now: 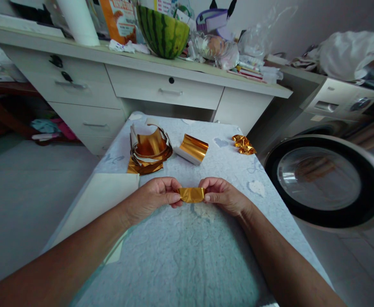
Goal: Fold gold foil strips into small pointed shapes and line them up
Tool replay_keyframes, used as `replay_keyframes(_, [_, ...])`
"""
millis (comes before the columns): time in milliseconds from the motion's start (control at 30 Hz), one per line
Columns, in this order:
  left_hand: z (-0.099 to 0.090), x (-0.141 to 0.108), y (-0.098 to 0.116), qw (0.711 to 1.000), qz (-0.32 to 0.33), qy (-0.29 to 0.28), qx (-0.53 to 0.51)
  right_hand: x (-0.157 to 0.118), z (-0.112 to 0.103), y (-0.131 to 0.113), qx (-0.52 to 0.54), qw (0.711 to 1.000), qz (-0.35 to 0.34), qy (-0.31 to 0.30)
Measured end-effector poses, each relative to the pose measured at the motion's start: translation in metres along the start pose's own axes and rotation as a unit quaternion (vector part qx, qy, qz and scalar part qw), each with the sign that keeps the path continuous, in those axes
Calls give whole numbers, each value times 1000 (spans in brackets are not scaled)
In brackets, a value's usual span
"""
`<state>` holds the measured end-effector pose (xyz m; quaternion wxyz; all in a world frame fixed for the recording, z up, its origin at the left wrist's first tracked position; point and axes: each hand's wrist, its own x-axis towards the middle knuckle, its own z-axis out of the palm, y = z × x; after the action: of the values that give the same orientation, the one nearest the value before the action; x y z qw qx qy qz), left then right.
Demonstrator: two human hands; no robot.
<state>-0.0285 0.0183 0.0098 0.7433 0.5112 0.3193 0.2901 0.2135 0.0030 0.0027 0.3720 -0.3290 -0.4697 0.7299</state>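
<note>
Left hand (159, 192) and right hand (223, 196) each pinch one end of a gold foil piece (192, 195), nearer than the small curled foil sheet (195, 148); this looks like folding, and the next move probably calls for even pressure

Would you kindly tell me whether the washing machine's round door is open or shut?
Open: the round door stands swung out from the front of the washing machine.

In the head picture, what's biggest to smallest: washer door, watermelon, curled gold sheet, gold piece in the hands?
1. Washer door
2. Watermelon
3. Curled gold sheet
4. Held gold piece
That's how they look here, not real size.
</note>
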Motion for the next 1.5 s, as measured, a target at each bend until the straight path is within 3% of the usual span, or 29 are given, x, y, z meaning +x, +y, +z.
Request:
replay_keyframes(400, [2,0,2,1000,-9,3,2,0,1,2,-6,1000,15,-20])
replay_keyframes(733, [5,0,1,997,-7,12,-70,-1,2,3,-16,1000,-1,-7])
replay_keyframes(1133, [3,2,0,1000,-12,23,-8,1,2,2,-53,999,4,4])
replay_keyframes(1367, [4,1,1,999,-35,8,-1,3,4,-4,-86,995,-14,43])
replay_keyframes(1500, [6,2,0,998,-21,45,31,3,4,-4,-101,994,-13,35])
